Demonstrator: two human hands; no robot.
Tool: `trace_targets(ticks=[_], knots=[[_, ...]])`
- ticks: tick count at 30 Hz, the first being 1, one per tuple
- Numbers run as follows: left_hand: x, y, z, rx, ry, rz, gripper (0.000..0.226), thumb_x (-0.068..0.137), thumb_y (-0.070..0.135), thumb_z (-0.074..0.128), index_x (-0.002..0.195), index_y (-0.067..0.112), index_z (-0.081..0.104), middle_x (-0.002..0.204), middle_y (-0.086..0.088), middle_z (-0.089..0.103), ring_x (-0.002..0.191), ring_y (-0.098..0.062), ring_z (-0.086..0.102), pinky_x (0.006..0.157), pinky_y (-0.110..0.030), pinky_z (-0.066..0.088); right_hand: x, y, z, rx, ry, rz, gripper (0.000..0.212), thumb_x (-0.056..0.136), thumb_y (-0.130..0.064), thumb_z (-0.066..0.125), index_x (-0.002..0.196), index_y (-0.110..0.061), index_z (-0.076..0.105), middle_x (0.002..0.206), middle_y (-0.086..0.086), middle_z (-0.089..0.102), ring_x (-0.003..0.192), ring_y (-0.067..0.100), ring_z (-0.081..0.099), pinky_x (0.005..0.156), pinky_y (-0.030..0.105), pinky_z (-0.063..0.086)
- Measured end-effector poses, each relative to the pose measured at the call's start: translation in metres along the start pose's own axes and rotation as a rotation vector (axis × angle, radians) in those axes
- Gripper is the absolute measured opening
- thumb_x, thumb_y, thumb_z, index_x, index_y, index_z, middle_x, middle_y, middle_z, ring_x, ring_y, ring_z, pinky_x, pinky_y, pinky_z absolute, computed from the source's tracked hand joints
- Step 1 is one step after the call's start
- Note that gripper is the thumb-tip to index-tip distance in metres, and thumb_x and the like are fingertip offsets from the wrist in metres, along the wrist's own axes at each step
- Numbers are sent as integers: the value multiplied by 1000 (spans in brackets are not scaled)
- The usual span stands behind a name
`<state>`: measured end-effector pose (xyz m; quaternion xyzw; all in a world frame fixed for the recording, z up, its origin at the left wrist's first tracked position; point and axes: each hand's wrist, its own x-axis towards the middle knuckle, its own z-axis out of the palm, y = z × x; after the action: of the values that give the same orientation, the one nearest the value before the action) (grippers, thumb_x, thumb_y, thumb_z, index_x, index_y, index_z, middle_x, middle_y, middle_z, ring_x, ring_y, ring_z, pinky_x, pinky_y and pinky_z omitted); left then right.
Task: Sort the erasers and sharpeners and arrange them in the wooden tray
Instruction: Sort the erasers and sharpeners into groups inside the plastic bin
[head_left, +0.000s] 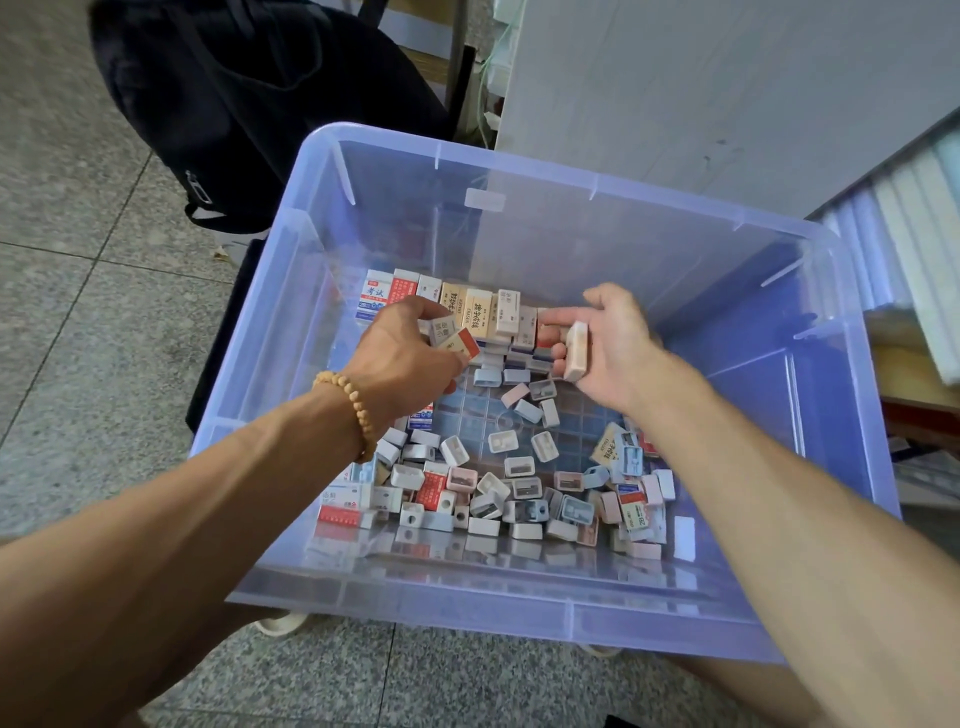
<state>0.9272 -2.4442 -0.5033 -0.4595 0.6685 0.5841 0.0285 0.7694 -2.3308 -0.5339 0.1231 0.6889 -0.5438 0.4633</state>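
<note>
One pale eraser (575, 351) upright in right hand (613, 348), long axis vertical.

The left hand (410, 353) is covering part of the row of upright paper-sleeved erasers (462, 306) along the far wall of the translucent blue plastic bin (519, 613); their small print is staying unreadable. The black fabric backpack (249, 104) is running off the top edge.

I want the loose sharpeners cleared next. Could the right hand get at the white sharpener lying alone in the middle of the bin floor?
Probably yes. The white sharpener lies apart on bare bin floor, nothing over it. But the right hand already holds a pale eraser.
</note>
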Motion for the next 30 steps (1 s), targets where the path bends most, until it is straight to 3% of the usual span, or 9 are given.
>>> trace_targets(ticks=[2, 6, 8, 11, 16, 20, 25, 30], knots=[[0, 1, 2, -10, -3, -4, 46, 90, 3, 65, 130, 17, 48, 96, -4, 65, 72, -11, 66, 44, -11, 47, -4, 0, -10, 107, -97, 41, 41, 90, -13, 34, 111, 9, 62, 86, 16, 58, 67, 17, 47, 58, 28, 41], [1, 3, 6, -14, -11, -10, 48, 90, 1, 65, 132, 15, 48, 95, -5, 66, 71, -11, 67, 47, -14, 50, -7, 6, -18, 13, -91, 10, 41, 83, 20, 32, 106, 6, 63, 104, 22, 57, 92, 27, 56, 82, 37, 52], [1, 5, 9, -19, -14, -8, 48, 89, 0, 65, 132, 14, 48, 95, -5, 66, 71, -12, 68, 50, -17, 53, -6, 8, -19, -34, -55, -56, 42, 87, 25, 41, 114, 1, 62, 108, 23, 62, 100, 29, 62, 80, 38, 56], [1, 5, 12, -14, -14, -4, 48, 89, 0, 65, 132, 14, 48, 93, -5, 66, 72, -13, 68, 54, -19, 54, 0, 7, -16, -193, 83, -194, 41, 84, 15, 64, 118, -8, 60, 108, 15, 67, 93, 25, 69, 71, 31, 59], [4, 4, 10, -40, -5, -22, 50, 89, 2, 67, 134, 15, 48, 95, -4, 67, 74, -13, 69, 52, -17, 53, 18, 9, 5, -275, 291, -309, 35, 71, -4, 86, 90, -20, 61, 90, 1, 73, 86, 20, 72, 81, 41, 61], [6, 3, 11, -42, -5, -14, 50, 89, 4, 67, 133, 15, 48, 95, -4, 68, 76, -15, 70, 57, -20, 56, 26, 16, 15, -327, 406, -368, 30, 73, -16, 87, 81, -26, 60, 85, -5, 71, 83, 16, 70, 79, 38, 61], [6, 2, 13, -38, -8, -15, 48, 88, 2, 68, 131, 13, 48, 95, -4, 67, 74, -14, 70, 57, -22, 54, 25, 21, 9, -702, 471, -529, 27, 84, -37, 75, 65, -24, 62, 72, -11, 65, 79, 16, 68, 72, 34, 58], [8, 1, 13, -41, -7, -35, 39, 88, 6, 69, 123, 10, 52, 98, -3, 68, 77, -14, 70, 58, -21, 53, 27, 22, 4, -641, 426, -428, 17, 83, -30, 73, 67, -26, 68, 86, -9, 73, 86, 15, 69, 77, 37, 61]])
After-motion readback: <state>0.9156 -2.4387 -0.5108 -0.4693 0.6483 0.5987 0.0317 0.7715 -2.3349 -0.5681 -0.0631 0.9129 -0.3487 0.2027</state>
